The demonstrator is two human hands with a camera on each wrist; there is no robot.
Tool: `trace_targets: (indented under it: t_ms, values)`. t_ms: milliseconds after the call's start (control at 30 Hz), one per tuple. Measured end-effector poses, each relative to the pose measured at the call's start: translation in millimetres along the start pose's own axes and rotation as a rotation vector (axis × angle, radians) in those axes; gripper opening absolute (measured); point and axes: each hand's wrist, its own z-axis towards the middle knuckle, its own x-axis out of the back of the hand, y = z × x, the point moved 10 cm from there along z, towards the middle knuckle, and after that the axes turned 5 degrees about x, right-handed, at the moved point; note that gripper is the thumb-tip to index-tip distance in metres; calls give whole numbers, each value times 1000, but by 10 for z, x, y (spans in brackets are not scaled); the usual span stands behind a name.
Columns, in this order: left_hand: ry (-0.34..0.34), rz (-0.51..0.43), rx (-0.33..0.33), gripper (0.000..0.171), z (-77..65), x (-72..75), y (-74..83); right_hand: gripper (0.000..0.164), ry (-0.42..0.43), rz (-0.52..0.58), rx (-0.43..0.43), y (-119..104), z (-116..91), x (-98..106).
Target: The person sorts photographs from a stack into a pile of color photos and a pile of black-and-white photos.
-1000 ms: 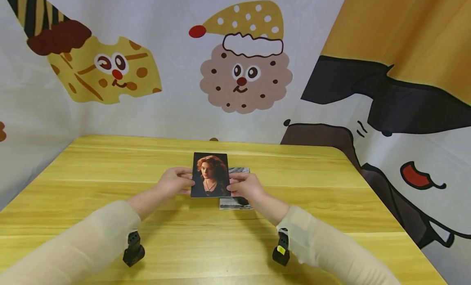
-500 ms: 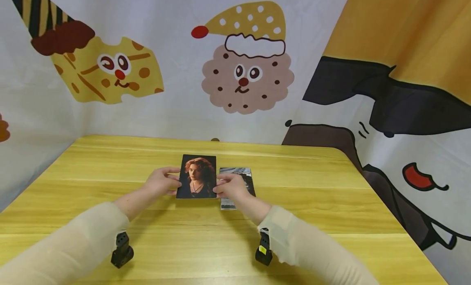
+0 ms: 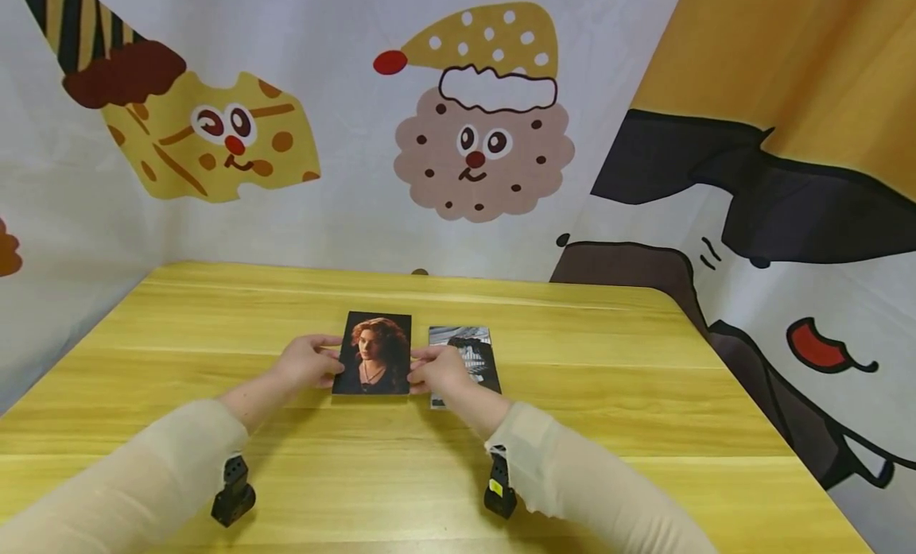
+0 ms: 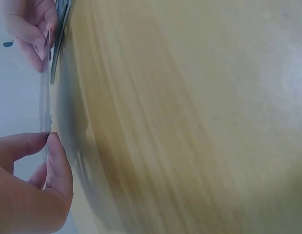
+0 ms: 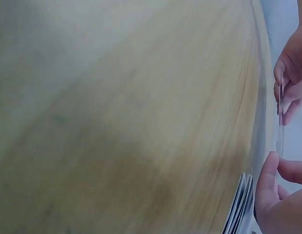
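Evidently, a carrying or placing step is in hand: a photo card [image 3: 372, 359], printed with a portrait on a dark ground, is held by both hands at once. Its left edge is pinched between the thumb and fingers of the left hand [image 3: 309, 362], and its right edge is pinched in the same manner by the right hand [image 3: 438, 369]. The card is thus spanned between the two hands, picture side up, with its long sides pointing away from the person. As seen edge-on in both wrist views, it appears to be raised just above the wooden table [image 3: 608, 395], with a shadow cast on the surface beneath; whether any corner is touching the wood cannot be told. Just to the right of the card, a pile of black-and-white cards [image 3: 485, 367] is lying on the table, partly covered by the right hand and forearm in the head view. A narrow gap is seen there between card and pile; in the right wrist view, the pile's edges are shown near the right hand, though contact between them cannot be settled. For the next move, an even lowering of both edges seems to be called for, with the fingers then loosened together and the pile left undisturbed.
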Motion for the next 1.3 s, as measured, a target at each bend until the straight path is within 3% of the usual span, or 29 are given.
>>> trace_targets:
  t_ms: [233, 400, 533, 633, 900, 1067, 1300]
  values:
    - [2, 27, 9, 56, 23, -9, -43, 42, -12, -10, -11, -20, -37, -24]
    - [39, 58, 2, 53, 12, 20, -41, 39, -19, -7, -15, -15, -29, -21]
    - [78, 69, -10, 51, 7, 58, -4, 36, -12, -13, -30, -26, -21, 39]
    - [71, 49, -24, 51, 9, 43, 44, 37, -10, -21, -40, -54, -28, 125]
    - [1, -10, -67, 52, 35, -152, 230, 37, 11, -61, -21, -124, -29, 418]
    - [-15, 2, -99, 50, 60, -318, 346, 37, 36, -74, -12, -144, -37, 600]
    - [-35, -47, -88, 46, 143, -565, 427, 38, 84, -62, -39, -86, -42, 852]
